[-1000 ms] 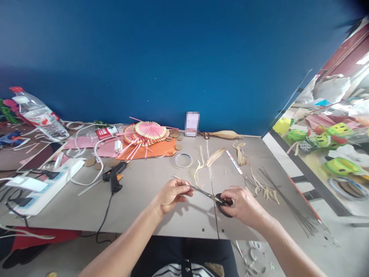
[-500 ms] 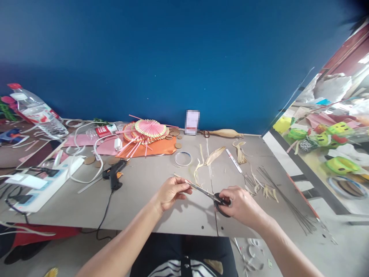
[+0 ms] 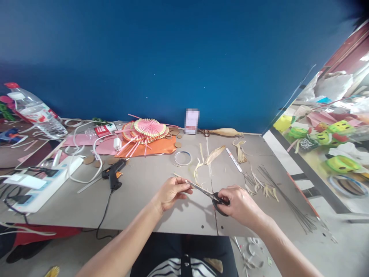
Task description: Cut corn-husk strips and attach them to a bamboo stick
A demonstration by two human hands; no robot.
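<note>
Black-handled scissors [image 3: 216, 201] are gripped in my right hand [image 3: 238, 203], their blades pointing left toward my other hand. The fingers and thumb of my left hand [image 3: 173, 192] pinch a thin pale strip [image 3: 176, 175], whose end sticks out beyond the fingers. The scissor tips reach the left fingertips, and the strip seems to run along the blades; whether it lies between them I cannot tell. Both hands are just above the table [image 3: 138, 207]. Behind them lie dried husk pieces [image 3: 215, 155] and a roll of clear tape or wire [image 3: 182, 157].
A white marker [image 3: 233, 160], thin wires [image 3: 288, 196] and husk scraps [image 3: 271, 191] lie on the right. To the left are a glue gun [image 3: 114, 174], a power strip [image 3: 47, 184] with cables, and pink paper fans [image 3: 150, 129]. A phone-like object [image 3: 191, 121] leans on the blue wall.
The scissors and my right hand have shifted very slightly left toward my left hand. My left hand keeps its pinch in nearly the same place.
</note>
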